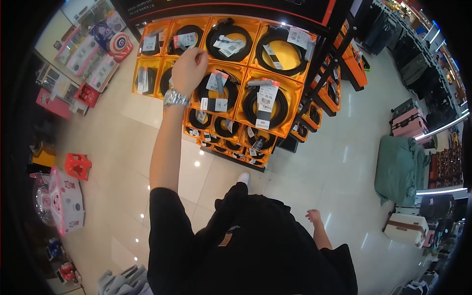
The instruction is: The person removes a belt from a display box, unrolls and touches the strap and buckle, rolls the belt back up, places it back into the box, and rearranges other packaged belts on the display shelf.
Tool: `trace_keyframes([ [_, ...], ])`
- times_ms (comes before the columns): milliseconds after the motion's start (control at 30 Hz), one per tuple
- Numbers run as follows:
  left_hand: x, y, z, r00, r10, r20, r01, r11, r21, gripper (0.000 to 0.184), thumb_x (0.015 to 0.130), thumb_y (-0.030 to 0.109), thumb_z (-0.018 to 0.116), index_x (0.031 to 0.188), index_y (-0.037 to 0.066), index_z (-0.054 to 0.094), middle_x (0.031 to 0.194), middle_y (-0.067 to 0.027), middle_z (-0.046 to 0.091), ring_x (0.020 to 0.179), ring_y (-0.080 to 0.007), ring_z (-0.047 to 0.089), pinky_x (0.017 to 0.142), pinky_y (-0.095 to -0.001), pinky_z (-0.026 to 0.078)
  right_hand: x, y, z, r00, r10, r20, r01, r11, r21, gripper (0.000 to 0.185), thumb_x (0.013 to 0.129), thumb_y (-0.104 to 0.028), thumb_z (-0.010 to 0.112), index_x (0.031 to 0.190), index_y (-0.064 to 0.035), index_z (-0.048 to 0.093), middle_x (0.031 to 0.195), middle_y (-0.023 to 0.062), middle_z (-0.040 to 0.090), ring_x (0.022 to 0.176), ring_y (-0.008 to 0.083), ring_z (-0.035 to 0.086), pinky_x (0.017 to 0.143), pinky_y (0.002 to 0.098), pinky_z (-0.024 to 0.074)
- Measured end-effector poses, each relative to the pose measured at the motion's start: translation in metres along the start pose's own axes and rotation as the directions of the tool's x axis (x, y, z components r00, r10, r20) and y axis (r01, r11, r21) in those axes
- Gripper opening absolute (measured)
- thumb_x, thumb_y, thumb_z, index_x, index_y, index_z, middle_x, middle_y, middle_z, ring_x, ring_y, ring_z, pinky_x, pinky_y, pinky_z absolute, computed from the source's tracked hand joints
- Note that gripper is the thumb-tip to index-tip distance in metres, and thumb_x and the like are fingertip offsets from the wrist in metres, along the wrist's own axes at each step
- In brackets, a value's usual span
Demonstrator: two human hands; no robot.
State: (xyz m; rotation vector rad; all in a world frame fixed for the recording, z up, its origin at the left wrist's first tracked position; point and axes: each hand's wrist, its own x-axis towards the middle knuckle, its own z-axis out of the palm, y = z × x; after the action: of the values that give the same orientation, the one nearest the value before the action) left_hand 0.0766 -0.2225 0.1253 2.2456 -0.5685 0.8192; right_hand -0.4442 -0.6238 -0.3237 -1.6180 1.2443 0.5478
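My left hand [191, 72], with a silver watch [175, 98] on its wrist, reaches out over a rack of orange trays [252, 73]. Its fingers are curled closed, and I cannot make out whether anything is in them. Close by lie coiled black belts, among them a belt with a white and red tag [185, 40] just beyond the hand. To the right sit another coiled belt [227, 41] and a belt with a long price tag [266, 104]. My right hand [313, 215] hangs low at my side, loosely open, touching nothing visible.
More orange trays [330, 93] line the rack's right side. A green-covered pile [397, 169], a pink suitcase [409, 123] and a white suitcase [406, 229] stand at right. At left are a red stool [77, 166] and a pink-and-white box [68, 201].
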Motion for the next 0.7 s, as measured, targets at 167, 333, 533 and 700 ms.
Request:
trace_keyframes([
  [167, 0.049, -0.009, 0.033, 0.994, 0.088, 0.063, -0.101, 0.962, 0.254, 0.025, 0.080, 0.033, 0.063, 0.080, 0.008, 0.065, 0.076, -0.0098, 0.063, 0.071, -0.0285, 0.062, 0.061, -0.0382, 0.049, -0.021, -0.142, 0.023, 0.790, -0.510, -0.342, 0.581, 0.800, 0.151, 0.024, 0.090, -0.022, 0.055, 0.092, -0.0004, 0.065, 0.068, 0.0044, 0.062, 0.057, 0.0090, 0.051, 0.052, 0.0246, 0.0405],
  [333, 0.074, -0.028, 0.049, 0.973, 0.220, 0.069, -0.230, 0.950, 0.212, 0.017, 0.075, 0.025, 0.064, 0.071, 0.008, 0.062, 0.070, -0.0072, 0.059, 0.065, -0.0264, 0.060, 0.057, -0.0380, 0.048, -0.134, -0.332, 0.002, 0.442, -0.670, -0.596, 0.870, 0.483, 0.101, 0.014, 0.093, -0.011, 0.054, 0.096, -0.0012, 0.064, 0.070, 0.0002, 0.057, 0.063, 0.0059, 0.047, 0.057, 0.0218, 0.0375],
  [533, 0.092, -0.039, 0.041, 0.981, 0.164, 0.107, -0.155, 0.984, -0.084, 0.021, 0.073, 0.024, 0.062, 0.068, 0.004, 0.059, 0.069, -0.0090, 0.060, 0.064, -0.0284, 0.058, 0.057, -0.0366, 0.046, -0.249, -0.471, 0.012, -0.118, -0.929, -0.351, 0.983, -0.058, -0.177, 0.014, 0.087, 0.002, 0.055, 0.099, 0.0020, 0.061, 0.075, 0.0038, 0.058, 0.067, 0.0106, 0.054, 0.062, 0.0229, 0.0427],
  [700, 0.112, -0.057, 0.033, 0.942, 0.007, 0.336, 0.146, 0.892, -0.428, 0.025, 0.080, 0.025, 0.060, 0.069, 0.002, 0.058, 0.058, -0.0040, 0.055, 0.053, -0.0117, 0.050, 0.055, -0.0288, 0.041, -0.310, -0.580, 0.044, -0.333, -0.942, -0.048, 0.871, -0.288, -0.397, 0.020, 0.077, -0.001, 0.063, 0.097, -0.0016, 0.065, 0.079, 0.0089, 0.063, 0.071, 0.0219, 0.060, 0.063, 0.0312, 0.0482],
])
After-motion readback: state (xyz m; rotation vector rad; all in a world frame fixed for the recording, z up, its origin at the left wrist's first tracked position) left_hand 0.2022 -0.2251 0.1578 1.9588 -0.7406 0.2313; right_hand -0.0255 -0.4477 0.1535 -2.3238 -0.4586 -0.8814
